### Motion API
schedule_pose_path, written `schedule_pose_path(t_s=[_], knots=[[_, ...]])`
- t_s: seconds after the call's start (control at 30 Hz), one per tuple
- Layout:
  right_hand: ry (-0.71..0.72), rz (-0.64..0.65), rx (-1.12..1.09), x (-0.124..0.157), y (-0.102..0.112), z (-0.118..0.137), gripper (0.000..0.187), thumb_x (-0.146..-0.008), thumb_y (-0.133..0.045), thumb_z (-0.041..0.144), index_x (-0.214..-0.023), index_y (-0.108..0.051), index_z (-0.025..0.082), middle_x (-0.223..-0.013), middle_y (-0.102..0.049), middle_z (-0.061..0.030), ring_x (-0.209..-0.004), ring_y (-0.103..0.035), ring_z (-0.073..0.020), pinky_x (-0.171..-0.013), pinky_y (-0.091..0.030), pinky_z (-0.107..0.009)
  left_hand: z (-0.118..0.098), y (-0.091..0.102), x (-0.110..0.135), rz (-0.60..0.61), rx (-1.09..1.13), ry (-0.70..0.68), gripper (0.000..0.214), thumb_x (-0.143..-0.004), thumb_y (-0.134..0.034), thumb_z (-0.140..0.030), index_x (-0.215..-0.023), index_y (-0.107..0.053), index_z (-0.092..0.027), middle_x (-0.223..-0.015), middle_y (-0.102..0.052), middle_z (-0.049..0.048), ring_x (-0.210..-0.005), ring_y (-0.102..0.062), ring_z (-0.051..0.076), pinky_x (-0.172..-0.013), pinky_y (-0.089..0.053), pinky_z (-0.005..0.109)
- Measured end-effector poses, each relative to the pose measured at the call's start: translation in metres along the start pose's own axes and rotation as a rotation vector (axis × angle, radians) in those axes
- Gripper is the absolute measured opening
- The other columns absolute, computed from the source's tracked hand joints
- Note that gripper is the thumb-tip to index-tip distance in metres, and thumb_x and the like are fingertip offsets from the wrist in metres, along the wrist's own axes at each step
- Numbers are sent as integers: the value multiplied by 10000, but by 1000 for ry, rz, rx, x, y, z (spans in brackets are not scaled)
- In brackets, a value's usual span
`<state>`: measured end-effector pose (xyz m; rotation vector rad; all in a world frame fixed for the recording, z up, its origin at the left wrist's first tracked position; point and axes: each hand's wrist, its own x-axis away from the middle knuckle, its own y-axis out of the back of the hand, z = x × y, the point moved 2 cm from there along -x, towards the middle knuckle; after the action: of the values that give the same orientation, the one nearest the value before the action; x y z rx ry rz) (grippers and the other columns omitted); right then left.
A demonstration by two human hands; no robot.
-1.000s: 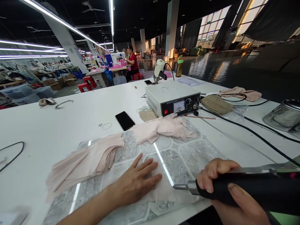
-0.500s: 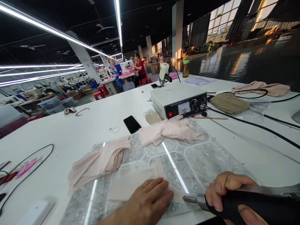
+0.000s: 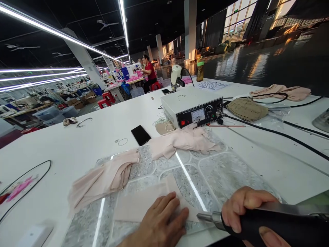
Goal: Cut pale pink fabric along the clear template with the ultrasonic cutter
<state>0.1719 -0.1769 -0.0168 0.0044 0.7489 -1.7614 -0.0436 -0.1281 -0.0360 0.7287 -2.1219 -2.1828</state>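
My left hand (image 3: 163,219) lies flat, fingers stretched, on a pale pink fabric piece (image 3: 138,202) at the lower middle. In my right hand (image 3: 246,209) is a black handheld ultrasonic welding tool (image 3: 277,223), its fingers wrapped round the body. The tool's metal tip points left and meets or hovers just over the fabric's right corner; contact is hard to tell. Beneath the fabric is a glossy grey marbled mat (image 3: 226,175). A stack of pink fabric pieces (image 3: 105,181) lies on the mat's left, and a crumpled pink pile (image 3: 182,140) at its far edge.
Behind the mat stands a control box (image 3: 192,106) with a gauge and a black cable (image 3: 272,133) running right. A phone (image 3: 141,135), olive fabric pieces (image 3: 247,109) and a green-lidded bottle (image 3: 200,70) are on the white table (image 3: 84,140). A person in red (image 3: 150,70) sits farther back.
The whole view has shifted slightly, so things appear a little farther left. My left hand still rests on the fabric, and the tool tip stays at its right corner.
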Motion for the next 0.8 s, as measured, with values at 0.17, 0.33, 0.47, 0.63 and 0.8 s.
schedule_pose_path(t_s=[0.17,0.33,0.47,0.63,0.8], knots=[[9,7,9,-1,-1,2,101,-881,-530,354,-916,-563,264,-740,-491,-5,-536,-530,-141,-490,-487,-308,0,-1,0,-4,-14,-13,293,-984,-477,-265,-1215,-578,-118,-1105,-636,166,-1181,-572,323,-872,-575,426],[6,46,34,0,1,0,106,-895,-525,363,-923,-557,267,-748,-499,-4,-550,-544,-147,-502,-497,-318,1,-1,1,10,-36,-28,292,-990,-471,-273,-1211,-586,-119,-1172,-634,159,-1190,-568,322,-892,-563,425],[9,20,27,1,1,0,119,-883,-530,383,-913,-556,271,-732,-495,-4,-537,-532,-146,-488,-483,-312,1,-2,1,2,-54,-38,295,-990,-471,-278,-1214,-585,-123,-1162,-639,155,-1183,-571,319,-885,-560,415],[-14,-23,18,2,-4,0,128,-868,-535,394,-904,-554,272,-720,-488,-3,-519,-519,-141,-482,-468,-307,1,-5,2,6,-56,-29,297,-980,-498,-290,-1227,-578,-145,-1162,-633,141,-1177,-566,326,-871,-552,416],[32,11,22,1,3,-7,147,-869,-516,400,-913,-548,263,-726,-476,4,-508,-496,-126,-471,-471,-295,-2,-10,3,-16,-43,9,290,-971,-519,-260,-1242,-570,-170,-1155,-615,129,-1170,-554,325,-871,-523,408]])
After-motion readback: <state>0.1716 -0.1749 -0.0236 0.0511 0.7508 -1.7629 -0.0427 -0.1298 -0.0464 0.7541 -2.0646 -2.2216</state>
